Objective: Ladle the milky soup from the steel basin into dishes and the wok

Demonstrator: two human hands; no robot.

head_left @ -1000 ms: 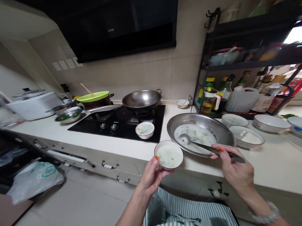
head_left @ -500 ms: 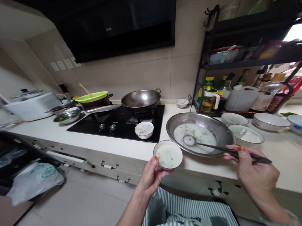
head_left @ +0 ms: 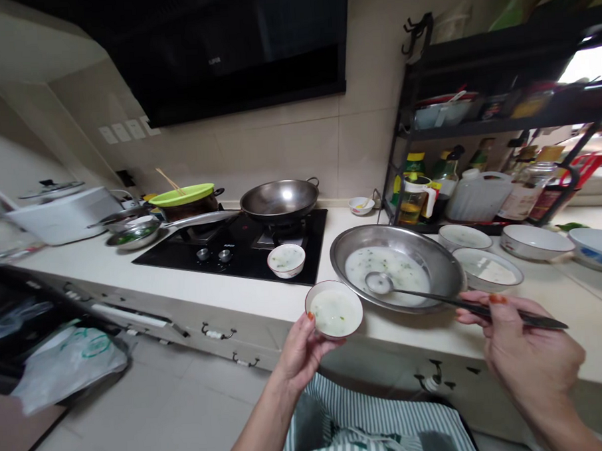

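"As the counter (head_left: 224, 289) bears the steel basin (head_left: 445, 272), where's the ladle (head_left: 379, 283)?"
"Slanting into it, gripped by the fingers of the right hand (head_left: 530, 348)."
"And the filled bowl (head_left: 333, 309)?"
"Left of the basin, clasped by the left hand's (head_left: 306, 350) fingers."

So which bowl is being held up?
The red-rimmed bowl of pale soup in the left hand. It's the only one held: the matching bowl sits on the black stove, and the other bowls aren't in anyone's hands.
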